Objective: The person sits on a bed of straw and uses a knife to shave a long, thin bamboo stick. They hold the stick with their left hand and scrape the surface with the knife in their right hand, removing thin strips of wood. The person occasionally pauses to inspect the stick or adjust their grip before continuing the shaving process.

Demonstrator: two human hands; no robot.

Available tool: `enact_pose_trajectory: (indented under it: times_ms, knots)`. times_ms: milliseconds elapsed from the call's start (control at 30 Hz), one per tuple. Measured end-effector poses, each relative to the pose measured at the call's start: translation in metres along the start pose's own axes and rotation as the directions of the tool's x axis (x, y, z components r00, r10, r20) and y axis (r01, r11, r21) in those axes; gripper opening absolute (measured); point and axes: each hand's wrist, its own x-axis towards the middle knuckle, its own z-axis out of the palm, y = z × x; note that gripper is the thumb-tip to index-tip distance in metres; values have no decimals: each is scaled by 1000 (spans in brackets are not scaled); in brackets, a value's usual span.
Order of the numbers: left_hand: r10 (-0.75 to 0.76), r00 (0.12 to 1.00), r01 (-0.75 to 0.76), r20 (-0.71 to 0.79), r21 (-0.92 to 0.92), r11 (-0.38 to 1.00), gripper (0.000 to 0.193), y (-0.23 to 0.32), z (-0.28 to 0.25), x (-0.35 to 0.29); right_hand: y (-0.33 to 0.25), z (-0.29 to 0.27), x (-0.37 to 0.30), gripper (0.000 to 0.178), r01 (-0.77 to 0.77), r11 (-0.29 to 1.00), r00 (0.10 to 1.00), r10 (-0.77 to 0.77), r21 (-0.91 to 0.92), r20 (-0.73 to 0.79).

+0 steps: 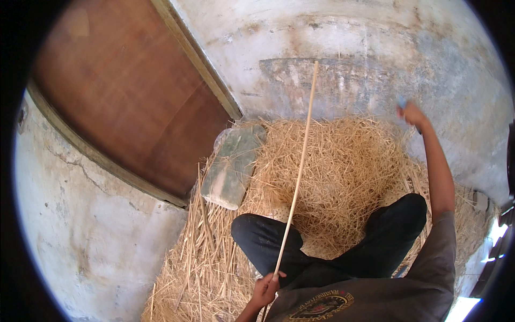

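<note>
My left hand [265, 290] is closed around the lower end of a long, thin, pale bamboo strip [301, 172]. The strip slants up and slightly right from my lap, past my bent left knee and over the shavings, and its tip shows against the wall. Out to the right, my right hand [413, 114] is raised at the end of a stretched arm, well apart from the strip. Its fingers are closed on something small; a light blue bit sticks out above them and a dark bit below. Blur hides what kind of thing it is.
A heap of straw-coloured shavings [343, 172] lies before my crossed legs. Left of it rests a worn greenish-grey block [232, 166]. Split strips [206, 241] lie scattered at the left. Beyond stand a stained wall [343, 43] and a brown wooden door [134, 91].
</note>
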Motion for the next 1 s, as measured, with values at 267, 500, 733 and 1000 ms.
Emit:
enact_pose_trajectory:
  times_ms: [267, 500, 733, 1000]
  knots:
    - [-26, 998, 37, 58, -187, 982, 31, 89, 17, 93, -99, 143, -132, 39, 448, 815, 888, -455, -369, 73]
    - [28, 989, 26, 148, -355, 934, 31, 124, 43, 141, -183, 159, -202, 32, 269, 756, 740, -559, 597, 374]
    - [29, 990, 12, 139, -288, 958, 32, 129, 65, 142, -188, 153, -190, 29, -18, 468, 832, -482, 883, 273]
    - [55, 998, -61, -38, -211, 976, 24, 125, 70, 141, -191, 144, -204, 53, 584, 745, 764, -639, 323, 92]
